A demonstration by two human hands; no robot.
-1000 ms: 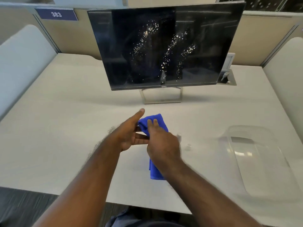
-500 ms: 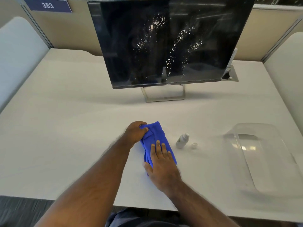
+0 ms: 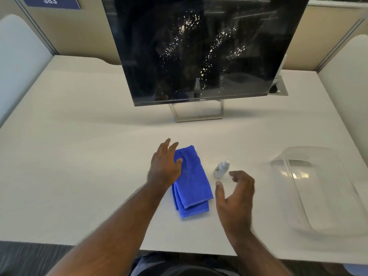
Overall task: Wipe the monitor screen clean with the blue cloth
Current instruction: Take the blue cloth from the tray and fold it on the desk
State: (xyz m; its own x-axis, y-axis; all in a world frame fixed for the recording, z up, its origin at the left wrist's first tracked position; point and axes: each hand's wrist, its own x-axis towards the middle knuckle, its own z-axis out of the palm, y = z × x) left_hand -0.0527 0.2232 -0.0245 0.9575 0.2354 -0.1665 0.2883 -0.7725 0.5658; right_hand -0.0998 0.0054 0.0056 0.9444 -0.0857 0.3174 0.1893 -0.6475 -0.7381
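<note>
Head view, single moment; blue cloth (image 3: 191, 182) lies folded lengthwise on the tabletop (image 3: 79, 156), near the front edge, roughly centred before the person; folded form gives a thick, compact pad, presumably for wiping. Left hand (image 3: 165, 168) rests w/ fingers straight and spread over the cloth's left edge, thumb touching the fabric; grip released, nothing pinched; pose reads as flattening or steadying the fold rather than lifting. Right hand (image 3: 237, 194) hovers just right of the cloth, apart from it, fingers loosely curled, thumb out; grip released, holds nothing; fingertips sit near a small white spray bottle (image 3: 221, 169), which lies tilted on the tabletop just beside the cloth's right edge; whether the hand aims for the bottle cannot be told. Monitor (image 3: 199, 48) stands at the back centre on an open metal frame stand (image 3: 197, 114), well apart from cloth and hands; screen dark, tilted slightly, carrying white droplet streaks in the centre-right region, so it is wet and not yet wiped. Clear plastic lid or tray (image 3: 318, 192) lies at right, near the tabletop edge; blue "383" plate (image 3: 49, 2) on the partition, top left. Judgement: prep stage; wiping proper not begun; next step calls for gripping the cloth and carrying it up to the speckled area. Risk: droplets may run toward the bottom bezel; hard pressure could rock the monitor on its narrow stand.
</note>
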